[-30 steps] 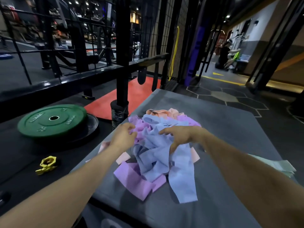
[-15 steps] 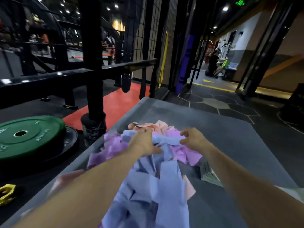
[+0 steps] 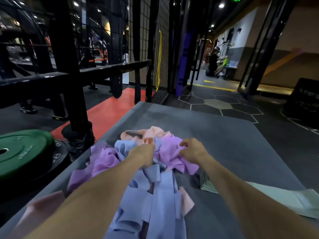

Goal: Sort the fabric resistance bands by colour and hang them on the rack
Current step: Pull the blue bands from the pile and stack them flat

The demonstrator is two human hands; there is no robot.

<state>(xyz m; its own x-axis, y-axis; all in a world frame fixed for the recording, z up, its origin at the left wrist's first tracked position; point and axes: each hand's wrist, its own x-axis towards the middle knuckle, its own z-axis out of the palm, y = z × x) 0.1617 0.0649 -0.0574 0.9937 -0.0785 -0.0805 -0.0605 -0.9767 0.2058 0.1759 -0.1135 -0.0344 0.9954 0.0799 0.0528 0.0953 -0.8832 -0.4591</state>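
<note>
The tangled heap of fabric resistance bands (image 3: 146,169) lies at the centre and lower centre of the frame on a grey padded worktop (image 3: 241,144), and both hands are buried in its far end. The left hand (image 3: 143,155) is seen at centre frame with its fingers curled down into the fabric, where blue bands (image 3: 155,195) meet the purple ones; a bunch appears to be gripped, though the fingertips are hidden by cloth and the exact band cannot be told. The right hand (image 3: 191,150) sits just to the right of it, its fingers bent and pinching into the purple bands (image 3: 170,157).

The relation that matters: the purple cluster lies directly under and between the two hands, while the blue strips trail from the left hand toward the bottom of the frame, their long axis running roughly along the forearm. Peach bands (image 3: 148,135) lie just beyond the fingers, toward the upper part of the heap, nearer the left hand. Pale green bands (image 3: 284,199) rest well apart at the lower right.

Nothing is hung yet; the black rail (image 3: 112,68) of the rack crosses the upper left of the frame, well apart from the heap.

On the green weight plate (image 3: 22,150) at the left edge, raised lettering is visible but too blurred to be read. A green sign at the top edge is likewise illegible.
</note>
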